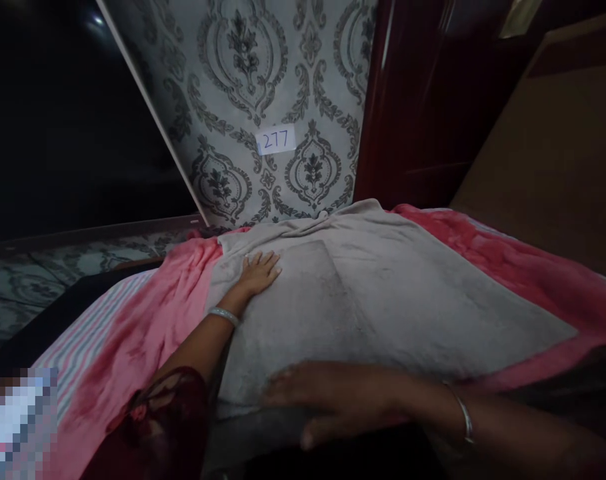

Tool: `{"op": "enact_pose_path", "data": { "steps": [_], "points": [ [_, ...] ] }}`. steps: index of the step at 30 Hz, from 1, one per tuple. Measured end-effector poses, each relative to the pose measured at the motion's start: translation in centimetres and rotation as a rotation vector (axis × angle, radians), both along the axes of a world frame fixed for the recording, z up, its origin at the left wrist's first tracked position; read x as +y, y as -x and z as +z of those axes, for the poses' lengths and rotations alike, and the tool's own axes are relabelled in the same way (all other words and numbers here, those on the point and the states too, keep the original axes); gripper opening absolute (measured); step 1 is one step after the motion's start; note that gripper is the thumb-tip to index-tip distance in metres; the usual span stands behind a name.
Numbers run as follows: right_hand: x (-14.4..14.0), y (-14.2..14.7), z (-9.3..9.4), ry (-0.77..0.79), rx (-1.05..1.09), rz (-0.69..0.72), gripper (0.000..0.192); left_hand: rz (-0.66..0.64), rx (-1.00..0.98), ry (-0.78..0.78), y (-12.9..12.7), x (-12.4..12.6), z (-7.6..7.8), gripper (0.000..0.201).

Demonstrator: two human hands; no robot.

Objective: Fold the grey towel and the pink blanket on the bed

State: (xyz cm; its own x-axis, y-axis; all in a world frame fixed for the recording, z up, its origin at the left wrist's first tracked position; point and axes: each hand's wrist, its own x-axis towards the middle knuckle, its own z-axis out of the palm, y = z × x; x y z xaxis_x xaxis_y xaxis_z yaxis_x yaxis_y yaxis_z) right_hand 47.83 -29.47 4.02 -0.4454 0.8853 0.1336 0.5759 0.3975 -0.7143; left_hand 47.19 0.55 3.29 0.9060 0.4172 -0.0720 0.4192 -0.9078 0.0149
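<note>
A grey cloth [393, 287], soft like a towel or small blanket, lies spread out with its left part folded over into a second layer [297, 300]. My left hand [261, 272] rests flat on the left edge of that folded layer, fingers spread. Close to me, my right hand [327, 393] stretches across the near edge of the cloth, fingers extended and thumb apart. It looks slightly blurred, and I cannot tell whether it touches the fabric. Neither hand grips anything. The far edge of the cloth is rumpled near the wall.
Under the cloth lies a pink-red blanket [523, 260], and a striped sheet [90, 327] shows at the left. A large dark screen [73, 120] stands at the left. Behind are patterned wallpaper with a paper label [276, 139] reading 277, a dark red door [417, 100] and a brown panel [557, 147].
</note>
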Motion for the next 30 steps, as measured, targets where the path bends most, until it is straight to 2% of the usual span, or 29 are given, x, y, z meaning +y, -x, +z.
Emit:
{"op": "enact_pose_path", "data": {
  "steps": [2,4,6,8,10,11,15,18,20,23,27,30],
  "points": [
    [1.3,-3.4,0.5,-0.112,0.03,-0.21,0.053,0.01,-0.008,0.024,-0.4,-0.5,0.9,0.064],
    [3.6,-7.9,0.7,-0.272,-0.011,-0.522,0.048,-0.021,-0.091,0.034,-1.0,-1.7,1.7,0.064],
    [6.4,-12.5,0.8,-0.361,-0.062,-0.737,0.051,-0.16,-0.188,0.062,-1.8,-3.4,2.1,0.06],
    [9.3,-16.3,0.8,-0.374,-0.101,-0.838,0.055,-0.371,-0.242,0.113,-2.5,-5.2,2.1,0.052],
    [11.6,-18.8,0.3,-0.346,-0.147,-0.859,0.058,-0.53,-0.276,0.149,-2.9,-6.7,1.6,0.043],
    [12.5,-19.6,-0.1,-0.312,-0.179,-0.851,0.058,-0.568,-0.293,0.15,-3.0,-7.3,1.2,0.041],
    [14.2,-20.4,-3.2,-0.128,-0.334,-0.786,0.055,-0.618,-0.355,0.075,-2.5,-8.6,-0.6,0.043],
    [14.2,-20.5,-5.5,-0.111,-0.368,-0.765,0.054,-0.663,-0.363,0.041,-2.1,-8.8,-1.6,0.046],
    [14.1,-20.9,-6.4,-0.115,-0.362,-0.756,0.054,-0.693,-0.349,0.04,-1.9,-8.8,-1.7,0.044],
    [14.1,-21.4,-6.8,-0.118,-0.354,-0.744,0.054,-0.719,-0.297,0.049,-1.7,-9.1,-1.6,0.045],
    [14.2,-21.8,-6.9,-0.121,-0.354,-0.74,0.053,-0.696,-0.207,0.089,-0.7,-10.3,-1.6,0.059],
    [14.2,-21.7,-6.8,-0.107,-0.362,-0.741,0.053,-0.781,-0.121,0.172,1.0,-11.9,-1.4,0.065]
  ]
}}
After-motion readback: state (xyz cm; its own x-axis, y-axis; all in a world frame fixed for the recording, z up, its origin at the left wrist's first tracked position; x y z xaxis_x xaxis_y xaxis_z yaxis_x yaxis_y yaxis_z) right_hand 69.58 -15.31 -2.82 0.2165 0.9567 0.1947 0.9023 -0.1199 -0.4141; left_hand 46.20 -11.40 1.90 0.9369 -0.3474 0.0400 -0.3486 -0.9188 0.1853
